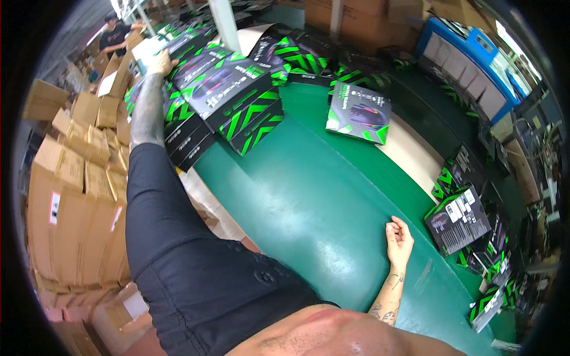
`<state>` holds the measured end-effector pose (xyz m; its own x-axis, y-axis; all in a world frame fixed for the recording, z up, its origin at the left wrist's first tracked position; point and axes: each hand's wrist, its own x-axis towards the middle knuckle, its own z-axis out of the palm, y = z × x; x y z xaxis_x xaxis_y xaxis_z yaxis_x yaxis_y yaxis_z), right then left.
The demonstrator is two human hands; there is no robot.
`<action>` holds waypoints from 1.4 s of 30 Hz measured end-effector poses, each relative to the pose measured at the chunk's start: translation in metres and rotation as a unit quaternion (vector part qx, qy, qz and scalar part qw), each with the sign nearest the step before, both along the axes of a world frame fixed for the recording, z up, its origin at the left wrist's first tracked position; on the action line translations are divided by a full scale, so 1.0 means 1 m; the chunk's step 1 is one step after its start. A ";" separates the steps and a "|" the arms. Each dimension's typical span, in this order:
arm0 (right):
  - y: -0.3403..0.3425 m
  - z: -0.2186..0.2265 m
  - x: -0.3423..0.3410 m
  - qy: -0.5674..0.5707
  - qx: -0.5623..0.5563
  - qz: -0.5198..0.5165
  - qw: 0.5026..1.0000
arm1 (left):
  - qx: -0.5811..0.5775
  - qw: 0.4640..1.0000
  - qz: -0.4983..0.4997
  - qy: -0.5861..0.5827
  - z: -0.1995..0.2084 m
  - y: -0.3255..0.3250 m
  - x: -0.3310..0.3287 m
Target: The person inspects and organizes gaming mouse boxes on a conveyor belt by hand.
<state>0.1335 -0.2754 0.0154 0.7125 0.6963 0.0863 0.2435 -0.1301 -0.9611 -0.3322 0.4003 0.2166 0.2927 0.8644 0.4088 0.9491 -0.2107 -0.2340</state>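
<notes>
My left hand point(159, 62) reaches far out to the upper left. Its fingers close over the edge of a black-and-green box point(199, 64) on top of a sprawling pile of the same flat retail boxes point(237, 107). My left arm, in a black sleeve, lies along that pile. My right hand point(399, 236) rests on the green table point(309, 196) near its right side, fingers curled in, with nothing in it. One black-and-green box point(359, 113) lies alone on the table, well beyond my right hand.
Stacks of brown cardboard cartons point(71, 178) fill the left side. More black-and-green boxes point(460, 216) lie along the table's right edge. A blue machine point(469, 59) stands at the back right. Another person in a black shirt point(116, 35) works at the far upper left.
</notes>
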 end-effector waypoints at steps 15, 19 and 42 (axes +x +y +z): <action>-0.013 0.004 -0.006 0.006 -0.021 -0.010 1.000 | -0.012 0.999 -0.039 -0.016 0.011 -0.025 0.003; -0.018 0.006 -0.005 -0.013 -0.035 -0.007 0.999 | -0.052 0.994 -0.088 -0.026 0.021 -0.009 -0.007; -0.045 -0.010 0.088 0.047 0.184 -0.181 0.965 | -0.177 0.184 -0.893 -0.370 0.021 -0.558 0.304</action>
<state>0.2212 -0.3206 0.0052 0.9201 0.3345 0.2037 0.1558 0.1643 -0.9740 -0.0284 -0.1572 0.2375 0.2168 -0.3300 0.9187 -0.9643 -0.2192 0.1488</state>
